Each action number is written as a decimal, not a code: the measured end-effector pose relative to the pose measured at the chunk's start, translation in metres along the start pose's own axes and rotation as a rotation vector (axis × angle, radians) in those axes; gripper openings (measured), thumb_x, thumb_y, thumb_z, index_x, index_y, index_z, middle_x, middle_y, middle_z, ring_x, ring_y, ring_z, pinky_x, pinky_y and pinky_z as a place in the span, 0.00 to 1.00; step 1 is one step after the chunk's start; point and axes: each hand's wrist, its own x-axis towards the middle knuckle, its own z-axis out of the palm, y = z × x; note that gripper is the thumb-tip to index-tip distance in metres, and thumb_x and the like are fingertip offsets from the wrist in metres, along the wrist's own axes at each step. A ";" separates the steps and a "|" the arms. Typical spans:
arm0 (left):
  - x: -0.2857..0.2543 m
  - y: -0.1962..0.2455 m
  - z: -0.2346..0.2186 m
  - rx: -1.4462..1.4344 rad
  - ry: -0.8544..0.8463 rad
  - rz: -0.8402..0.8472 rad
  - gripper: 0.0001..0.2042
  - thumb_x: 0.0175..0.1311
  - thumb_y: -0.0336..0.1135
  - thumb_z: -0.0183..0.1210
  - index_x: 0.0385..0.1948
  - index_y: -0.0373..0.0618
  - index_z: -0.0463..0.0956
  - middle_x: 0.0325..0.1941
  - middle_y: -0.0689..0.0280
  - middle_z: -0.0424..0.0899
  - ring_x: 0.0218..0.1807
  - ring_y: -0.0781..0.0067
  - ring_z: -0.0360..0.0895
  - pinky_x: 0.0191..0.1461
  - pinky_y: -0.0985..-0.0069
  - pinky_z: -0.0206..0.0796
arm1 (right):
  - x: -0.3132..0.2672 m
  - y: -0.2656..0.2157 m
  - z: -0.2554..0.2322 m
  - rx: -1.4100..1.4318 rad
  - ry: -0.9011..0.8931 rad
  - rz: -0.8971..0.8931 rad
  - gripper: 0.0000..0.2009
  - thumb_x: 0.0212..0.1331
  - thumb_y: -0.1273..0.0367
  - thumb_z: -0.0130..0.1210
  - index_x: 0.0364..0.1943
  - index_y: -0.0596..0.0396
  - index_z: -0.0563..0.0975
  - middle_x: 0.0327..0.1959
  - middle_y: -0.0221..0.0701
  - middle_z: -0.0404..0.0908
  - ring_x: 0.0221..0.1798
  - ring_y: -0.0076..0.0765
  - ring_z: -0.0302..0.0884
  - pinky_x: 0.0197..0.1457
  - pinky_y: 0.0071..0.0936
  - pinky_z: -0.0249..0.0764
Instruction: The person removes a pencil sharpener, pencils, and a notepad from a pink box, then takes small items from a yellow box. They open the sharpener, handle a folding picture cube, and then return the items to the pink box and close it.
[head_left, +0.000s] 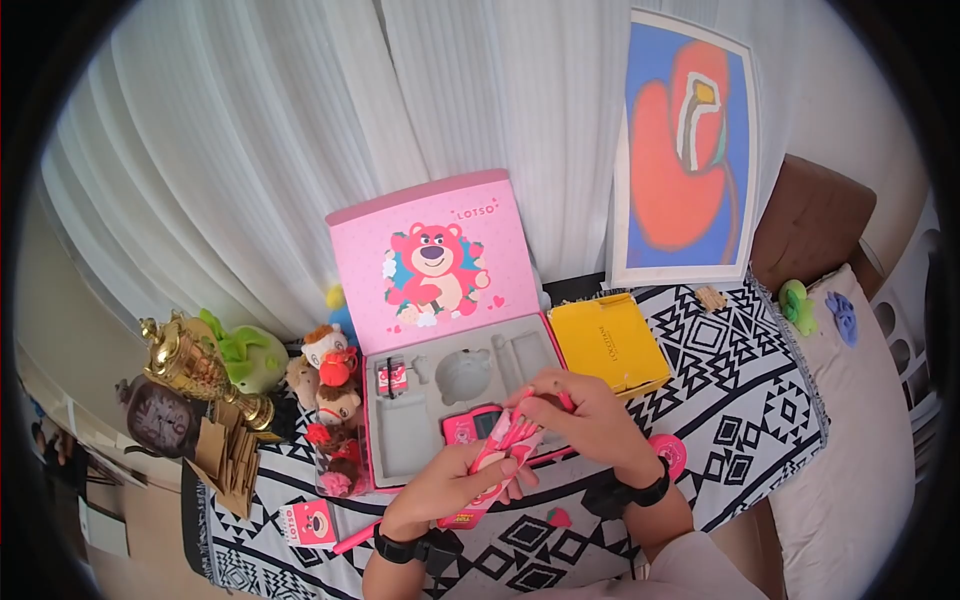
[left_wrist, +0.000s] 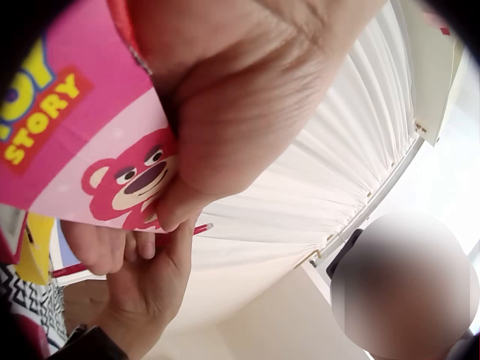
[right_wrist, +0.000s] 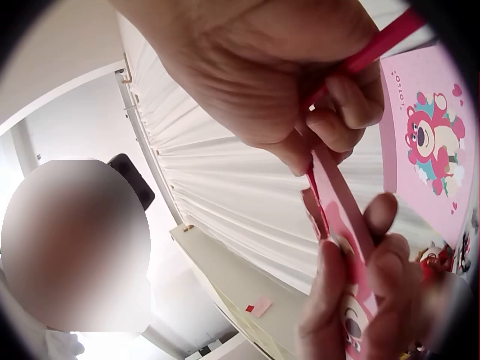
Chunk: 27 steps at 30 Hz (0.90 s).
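Above the grey tray of the open pink gift box [head_left: 455, 330], both hands meet over a flat pink Lotso pack [head_left: 492, 478]. My left hand [head_left: 455, 485] grips the pack from below, its thumb across the printed bear [left_wrist: 131, 180]. My right hand [head_left: 585, 415] holds a thin pink stick [right_wrist: 375, 45] in curled fingers and pinches the pack's top edge [right_wrist: 337, 202]. Left fingers [right_wrist: 367, 285] wrap the pack's lower part. What is inside the pack is hidden.
A yellow box [head_left: 608, 342] lies right of the gift box, with a pink device [head_left: 472, 425] in its tray. Plush toys [head_left: 335, 385], a gold trophy [head_left: 195, 365] and a small Lotso carton [head_left: 308, 522] stand at the left. A pink disc [head_left: 668, 452] lies on the patterned cloth [head_left: 740, 400].
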 end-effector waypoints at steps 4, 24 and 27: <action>-0.002 0.007 0.000 -0.121 0.039 0.027 0.13 0.72 0.37 0.51 0.44 0.35 0.76 0.39 0.62 0.84 0.36 0.76 0.80 0.41 0.78 0.73 | -0.001 -0.011 0.002 0.180 0.025 0.065 0.15 0.69 0.65 0.49 0.56 0.56 0.73 0.31 0.22 0.68 0.27 0.13 0.60 0.31 0.15 0.60; 0.009 -0.017 -0.004 0.179 -0.006 0.011 0.12 0.72 0.37 0.51 0.46 0.38 0.76 0.36 0.69 0.83 0.34 0.81 0.76 0.41 0.80 0.71 | -0.009 -0.018 -0.030 0.429 0.438 -0.095 0.22 0.74 0.55 0.37 0.29 0.57 0.71 0.26 0.28 0.68 0.24 0.18 0.60 0.25 0.16 0.57; 0.009 -0.018 -0.003 0.179 -0.006 -0.013 0.12 0.72 0.37 0.51 0.46 0.38 0.76 0.37 0.69 0.82 0.35 0.81 0.76 0.41 0.80 0.71 | -0.005 -0.015 -0.028 0.533 0.441 -0.101 0.21 0.74 0.55 0.38 0.29 0.57 0.70 0.26 0.27 0.68 0.23 0.18 0.62 0.24 0.16 0.59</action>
